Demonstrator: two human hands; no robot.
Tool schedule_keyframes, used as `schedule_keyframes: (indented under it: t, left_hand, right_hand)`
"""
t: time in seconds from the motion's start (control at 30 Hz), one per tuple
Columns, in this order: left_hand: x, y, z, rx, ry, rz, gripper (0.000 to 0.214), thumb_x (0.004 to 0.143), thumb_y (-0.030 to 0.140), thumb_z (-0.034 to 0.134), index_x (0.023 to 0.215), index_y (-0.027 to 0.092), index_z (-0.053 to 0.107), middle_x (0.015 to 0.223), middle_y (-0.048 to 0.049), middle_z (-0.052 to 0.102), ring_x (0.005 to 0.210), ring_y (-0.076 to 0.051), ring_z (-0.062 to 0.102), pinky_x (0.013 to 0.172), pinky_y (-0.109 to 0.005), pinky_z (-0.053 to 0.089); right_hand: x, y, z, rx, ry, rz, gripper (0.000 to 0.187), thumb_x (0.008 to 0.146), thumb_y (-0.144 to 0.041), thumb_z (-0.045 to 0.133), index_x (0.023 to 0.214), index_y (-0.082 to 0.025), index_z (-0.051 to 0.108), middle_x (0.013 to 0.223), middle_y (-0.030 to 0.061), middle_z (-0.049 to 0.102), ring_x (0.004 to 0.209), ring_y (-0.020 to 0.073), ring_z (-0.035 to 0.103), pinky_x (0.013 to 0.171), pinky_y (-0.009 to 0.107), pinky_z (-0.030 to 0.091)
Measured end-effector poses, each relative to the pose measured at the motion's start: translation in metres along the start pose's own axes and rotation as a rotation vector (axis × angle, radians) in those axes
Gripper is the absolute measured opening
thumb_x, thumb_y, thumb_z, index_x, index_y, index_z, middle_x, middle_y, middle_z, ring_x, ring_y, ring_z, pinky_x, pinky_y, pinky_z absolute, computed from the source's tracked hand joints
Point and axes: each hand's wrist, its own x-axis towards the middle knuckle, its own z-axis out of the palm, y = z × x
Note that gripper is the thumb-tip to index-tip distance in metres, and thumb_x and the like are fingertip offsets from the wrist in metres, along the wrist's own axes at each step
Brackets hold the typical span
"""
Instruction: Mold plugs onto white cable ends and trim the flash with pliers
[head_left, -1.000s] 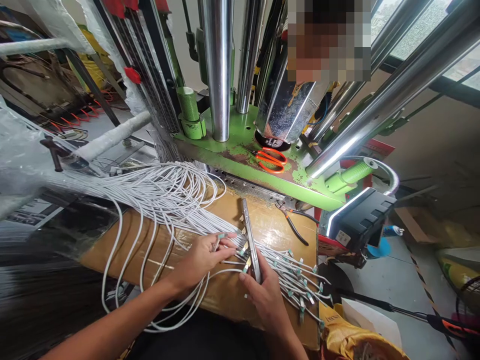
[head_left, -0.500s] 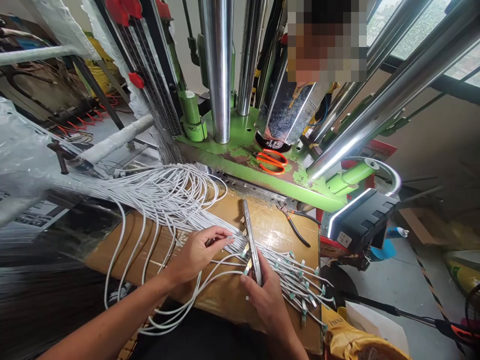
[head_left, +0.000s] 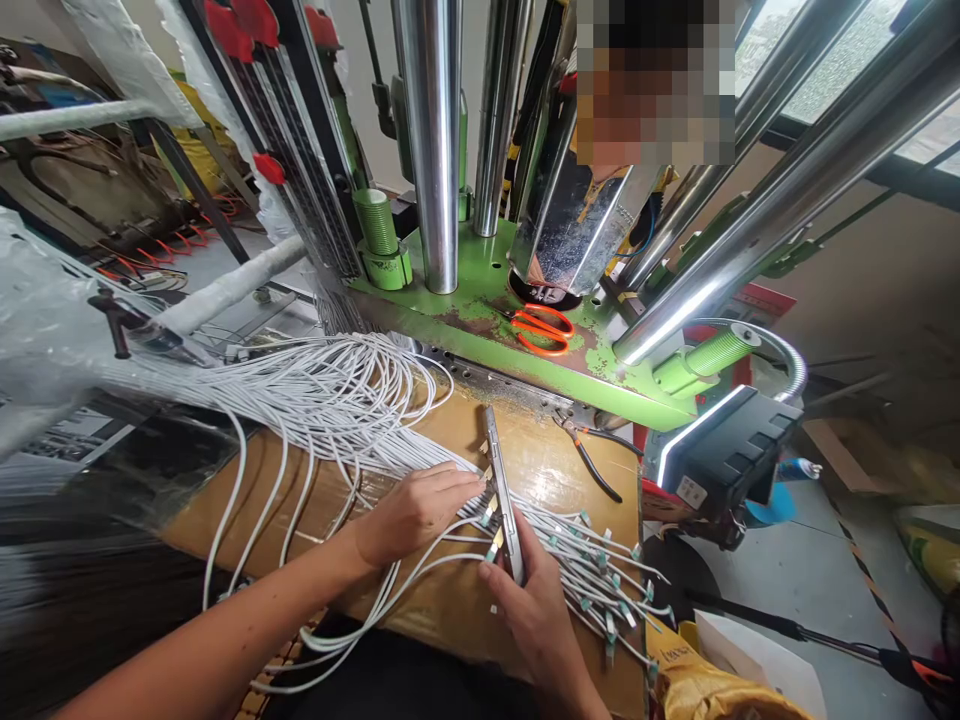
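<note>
Holding white cables [head_left: 330, 400] on a carton [head_left: 551, 480], head view: the left hand [head_left: 414, 515] is half-closing over the cables, its fingers lying together and pinching them beside a metal bar [head_left: 501, 495]. The right hand [head_left: 534, 622] is wrapping round the bar's lower end, gripping it. Teal-tipped cable ends [head_left: 592, 580] are fanning out toward lower right, while the bundle's untipped-looking length is trailing toward upper left, its far ends hidden. Pliers [head_left: 596, 472] are lying just beyond the bar.

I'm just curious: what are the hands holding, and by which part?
The right hand grips the lower end of a long metal bar; the left hand presses on white cables beside it.
</note>
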Motion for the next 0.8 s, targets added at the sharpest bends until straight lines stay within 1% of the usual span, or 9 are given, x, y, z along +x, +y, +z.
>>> schedule_keyframes:
  t: [0.13, 0.3, 0.37, 0.63, 0.8]
  left_hand:
    - [-0.0004, -0.0009, -0.0011, 0.048, 0.001, 0.053, 0.032, 0.093, 0.006, 0.038, 0.114, 0.010, 0.062, 0.103, -0.0126, 0.072, 0.096, -0.021, 0.067, 0.092, -0.038, 0.054]
    - [-0.0016, -0.0037, -0.0006, 0.082, -0.018, 0.103, 0.031, 0.095, 0.009, 0.037, 0.114, 0.008, 0.061, 0.104, -0.0143, 0.072, 0.098, -0.022, 0.067, 0.091, -0.038, 0.054]
    - [-0.0026, -0.0047, -0.0002, 0.089, -0.027, 0.111, 0.031, 0.094, 0.009, 0.037, 0.115, 0.008, 0.061, 0.105, -0.0146, 0.072, 0.099, -0.022, 0.067, 0.091, -0.039, 0.054]
    - [-0.0069, -0.0061, 0.0024, 0.090, -0.029, 0.106, 0.034, 0.094, 0.008, 0.037, 0.119, 0.011, 0.060, 0.105, -0.0141, 0.072, 0.099, -0.022, 0.067, 0.091, -0.039, 0.055]
    - [-0.0088, -0.0072, 0.0039, 0.109, -0.045, 0.130, 0.033, 0.093, 0.007, 0.040, 0.121, 0.009, 0.058, 0.108, -0.0151, 0.071, 0.100, -0.023, 0.066, 0.093, -0.040, 0.054]
  right_hand:
    - [-0.0003, 0.0005, -0.0005, -0.007, 0.005, -0.008, 0.064, 0.076, -0.029, 0.065, 0.138, -0.017, 0.049, 0.082, -0.0014, 0.061, 0.073, 0.0169, 0.051, 0.067, 0.025, 0.045]
    - [-0.0006, -0.0008, -0.0012, -0.014, -0.001, 0.026, 0.064, 0.077, -0.028, 0.064, 0.138, -0.017, 0.048, 0.075, -0.0049, 0.052, 0.066, 0.0136, 0.044, 0.067, 0.024, 0.043]
    - [-0.0003, -0.0016, -0.0011, -0.008, 0.000, 0.018, 0.064, 0.077, -0.028, 0.064, 0.138, -0.016, 0.048, 0.074, -0.0048, 0.052, 0.066, 0.0136, 0.043, 0.066, 0.024, 0.042]
    - [0.0000, -0.0017, 0.0005, 0.011, -0.001, -0.003, 0.065, 0.077, -0.030, 0.064, 0.139, -0.016, 0.048, 0.078, -0.0011, 0.058, 0.070, 0.0162, 0.047, 0.062, 0.023, 0.042]
    - [-0.0006, -0.0034, 0.0003, -0.013, -0.011, 0.007, 0.064, 0.077, -0.028, 0.064, 0.138, -0.015, 0.048, 0.075, -0.0032, 0.053, 0.068, 0.0141, 0.042, 0.064, 0.023, 0.041]
